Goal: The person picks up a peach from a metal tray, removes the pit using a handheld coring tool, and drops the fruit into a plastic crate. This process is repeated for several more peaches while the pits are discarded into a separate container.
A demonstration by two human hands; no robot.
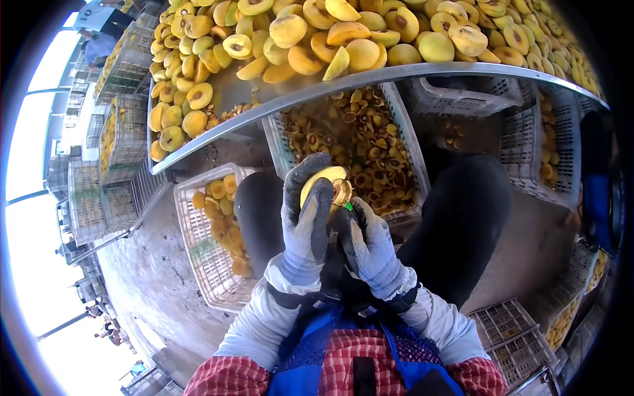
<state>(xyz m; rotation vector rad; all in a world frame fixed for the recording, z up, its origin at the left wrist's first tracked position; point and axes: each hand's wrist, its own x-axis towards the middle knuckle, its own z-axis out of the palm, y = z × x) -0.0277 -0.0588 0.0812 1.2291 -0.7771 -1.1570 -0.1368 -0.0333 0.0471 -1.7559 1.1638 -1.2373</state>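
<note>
My left hand (302,214), in a grey-and-black work glove, is closed around a yellow peach half (319,183) above my lap. At the right edge of the fruit is a brown, ring-like piece (341,191), perhaps part of the pit. My gloved right hand (370,241) is pinched on a small tool with a green part (349,206), its tip against the fruit; most of the tool is hidden by the fingers. Beyond both hands stands a crate (411,142) of brown-and-yellow pit scraps.
A metal-edged table (264,103) heaped with peach halves (363,54) spans the front. At my left is a white crate (198,247) holding peach halves. More crates (538,152) stand at the right, and stacked crates (89,198) line the far left. People (102,20) are in the background.
</note>
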